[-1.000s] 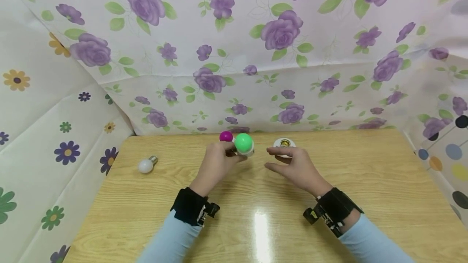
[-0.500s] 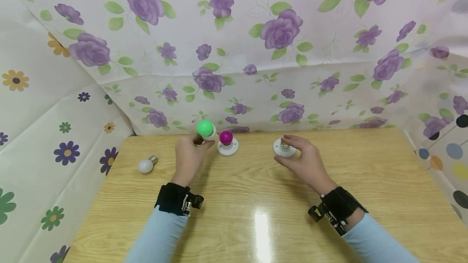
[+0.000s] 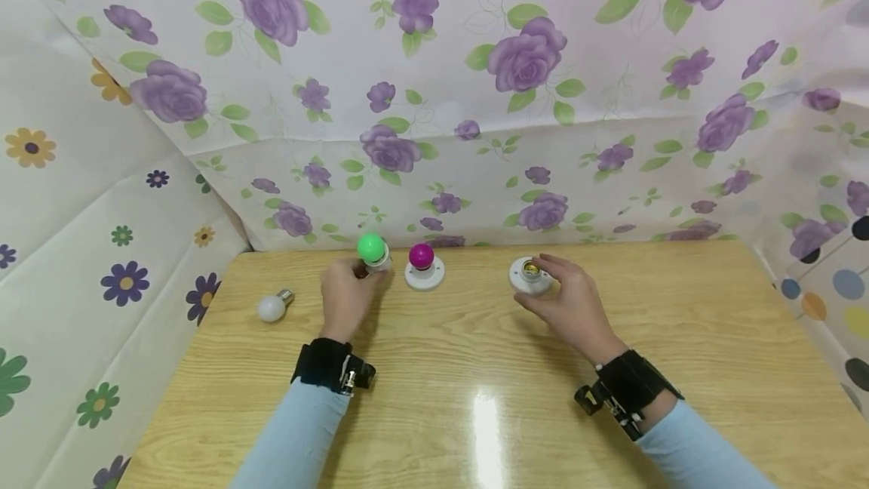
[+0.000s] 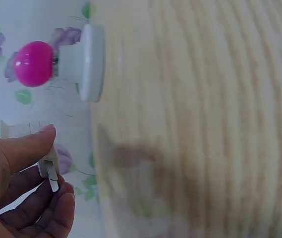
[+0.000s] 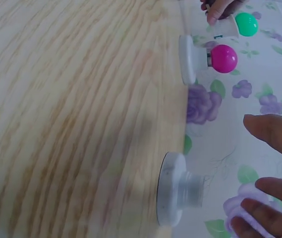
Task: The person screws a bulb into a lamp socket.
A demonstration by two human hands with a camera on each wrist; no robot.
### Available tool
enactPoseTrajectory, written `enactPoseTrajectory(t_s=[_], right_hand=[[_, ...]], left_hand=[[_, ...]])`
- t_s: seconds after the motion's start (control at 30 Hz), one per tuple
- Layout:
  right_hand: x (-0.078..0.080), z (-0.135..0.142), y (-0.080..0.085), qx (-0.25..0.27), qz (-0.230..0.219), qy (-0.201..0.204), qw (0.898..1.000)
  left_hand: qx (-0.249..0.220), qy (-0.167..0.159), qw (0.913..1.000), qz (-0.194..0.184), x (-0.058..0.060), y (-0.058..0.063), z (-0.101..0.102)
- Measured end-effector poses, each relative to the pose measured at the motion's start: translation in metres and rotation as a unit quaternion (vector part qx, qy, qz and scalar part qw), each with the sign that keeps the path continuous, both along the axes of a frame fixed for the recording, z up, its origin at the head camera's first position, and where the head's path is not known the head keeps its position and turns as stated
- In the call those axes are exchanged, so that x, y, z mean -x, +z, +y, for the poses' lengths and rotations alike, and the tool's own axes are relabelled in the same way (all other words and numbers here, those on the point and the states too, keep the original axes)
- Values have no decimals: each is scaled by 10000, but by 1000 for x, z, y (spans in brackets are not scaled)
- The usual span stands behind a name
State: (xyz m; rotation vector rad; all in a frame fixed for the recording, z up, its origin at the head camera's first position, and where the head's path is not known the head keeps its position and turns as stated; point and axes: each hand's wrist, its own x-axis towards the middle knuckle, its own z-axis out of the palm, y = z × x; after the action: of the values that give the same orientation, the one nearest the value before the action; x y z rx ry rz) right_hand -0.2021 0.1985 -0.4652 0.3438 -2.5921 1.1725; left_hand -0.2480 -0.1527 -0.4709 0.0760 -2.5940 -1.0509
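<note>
My left hand (image 3: 345, 296) pinches a white lamp holder (image 4: 19, 130) carrying a green bulb (image 3: 370, 247), at the table's back edge. In the left wrist view, the thumb presses the holder's side and a small metal blade (image 4: 52, 176) sticks out by the fingers. My right hand (image 3: 572, 302) hovers beside a round white lamp socket (image 5: 166, 191) with no bulb in it; thumb and fingers are spread apart. The right wrist view shows a gap between those fingers and the socket. Between the hands, a magenta bulb (image 3: 422, 255) stands upright in another white socket (image 3: 424, 282).
A white bulb (image 3: 271, 309) with a metal screw cap lies on its side at the left of the wooden table (image 3: 448, 368). Floral sheeting (image 3: 434, 96) rises behind the table's back edge and along both sides.
My left hand has carried the green bulb and its holder leftward past the magenta bulb, then lowered slightly. My right hand has moved a little right, beside the bulbless socket.
</note>
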Motion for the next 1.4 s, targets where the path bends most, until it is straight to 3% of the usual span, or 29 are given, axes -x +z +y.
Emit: enactPoseTrajectory(t_s=[0.33,0.6,1.13,1.4], right_hand=[[0,3,-6,-404,6,-194,9990],[-1,3,-6,-463,-70,-224,9987],[1,7,-6,-661,-117,-264,9974],[6,11,-6,-695,-194,-367,9967]], left_hand=[[42,174,9977,-655,3,-13,1],[228,292,9961,-798,5,-18,3],[526,229,9931,-1023,3,-17,3],[507,413,9917,-1104,-11,-5,3]])
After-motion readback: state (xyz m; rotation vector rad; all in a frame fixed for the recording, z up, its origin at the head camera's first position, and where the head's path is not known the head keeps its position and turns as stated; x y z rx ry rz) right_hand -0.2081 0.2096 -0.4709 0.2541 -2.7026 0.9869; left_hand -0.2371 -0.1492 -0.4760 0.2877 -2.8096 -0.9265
